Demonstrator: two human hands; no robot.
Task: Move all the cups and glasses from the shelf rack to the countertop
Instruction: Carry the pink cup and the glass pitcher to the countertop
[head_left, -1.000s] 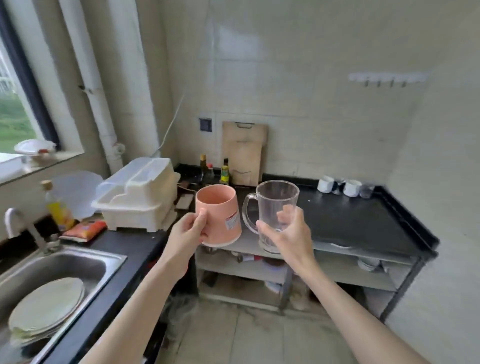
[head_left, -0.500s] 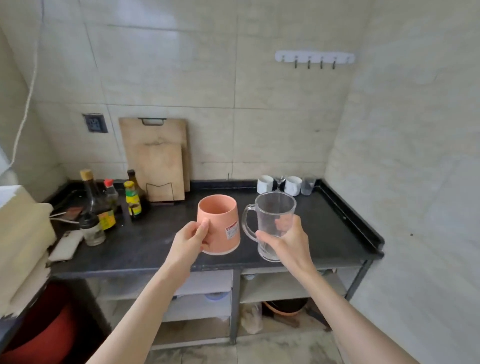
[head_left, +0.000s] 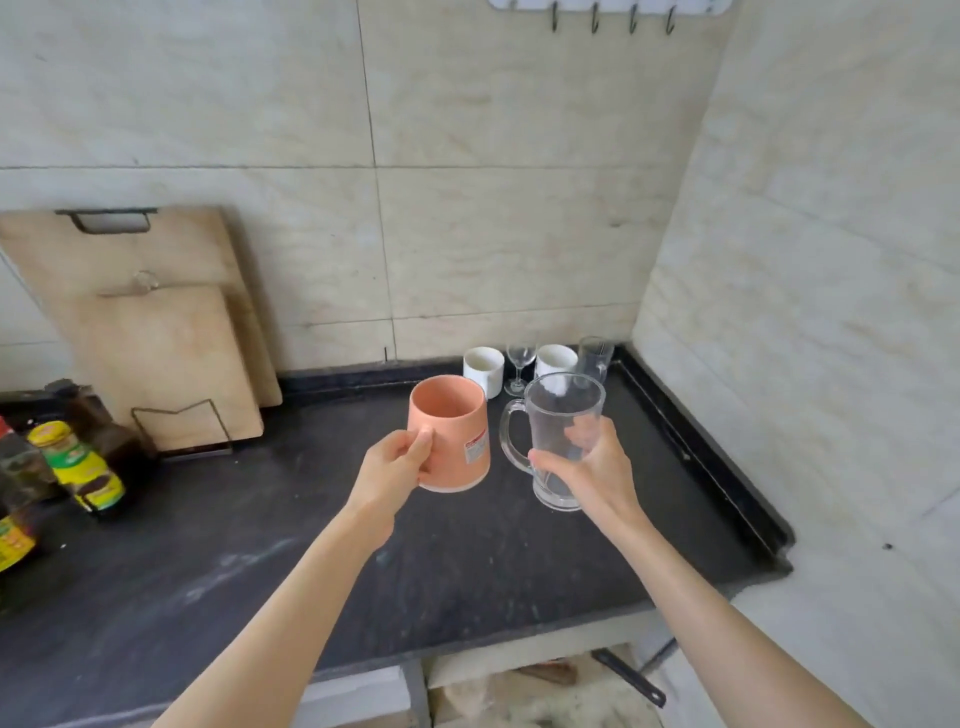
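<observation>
1. Head view, what has changed: a second ago I stood back with the sink and the shelf rack's lower tiers in sight; now I am up close, and the dark desk (head_left: 260, 571) fills the lower frame. Both my loads have come forward with me and hang above the desk, so the carry looks nearly over and only the set-down remains.

2. Head view, my grips: my left hand (head_left: 392, 470) is clamped on the pink cup (head_left: 457, 441), thumb across its side. My right hand (head_left: 587, 467) is wrapped round the glass mug (head_left: 561, 431), fingers on its body, handle pointing to nine o'clock.

3. Head view, where they go: at twelve o'clock, against the wall, stand two white cups (head_left: 483, 366), a wine glass (head_left: 519, 364) and a tumbler (head_left: 595, 356). I judge my pair belongs beside them.

4. Head view, materials: the pink cup is matte, tapers toward its mouth and bears a sticker. The mug is clear, thick-based and likely slippery. The desk is speckled stone with a raised edge. At nine o'clock, wooden chopping boards (head_left: 156, 338) lean on the pale tiles.
</observation>
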